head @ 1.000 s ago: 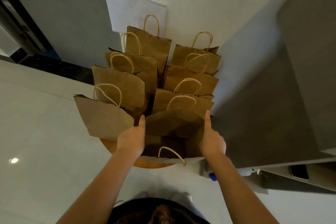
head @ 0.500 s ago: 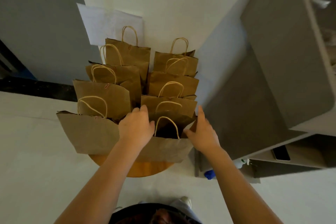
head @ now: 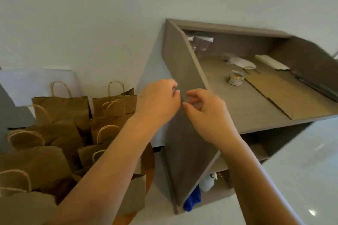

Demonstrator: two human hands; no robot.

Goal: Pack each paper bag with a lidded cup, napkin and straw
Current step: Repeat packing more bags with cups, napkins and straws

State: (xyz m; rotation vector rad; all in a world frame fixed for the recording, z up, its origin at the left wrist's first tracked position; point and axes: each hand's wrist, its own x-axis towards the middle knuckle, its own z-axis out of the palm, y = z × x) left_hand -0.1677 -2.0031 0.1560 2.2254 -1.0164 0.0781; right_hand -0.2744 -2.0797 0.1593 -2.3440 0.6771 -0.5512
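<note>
both hands raised in front of the grey cabinet's side panel (head: 182, 144), close together, fingertips nearly meeting. left hand (head: 159, 100): fingers curled in loosely, nothing visible in them. right hand (head: 206, 109): thumb and forefinger bent toward each other, narrow gap, nothing seen between them; whether they pinch something small i cannot tell.

paper bags (head: 62, 107) stand upright in rows on a round wooden table (head: 150, 168), left of and below the hands, well apart from the fingers; the left forearm crosses over the nearest bags.

on the cabinet top: flat folded bag (head: 289, 93), small tape roll (head: 236, 78), white napkin stack (head: 272, 62), clear plastic packets (head: 203, 42) at the back. blue cloth (head: 193, 200) and white bottle (head: 206, 183) on the lower shelf.
</note>
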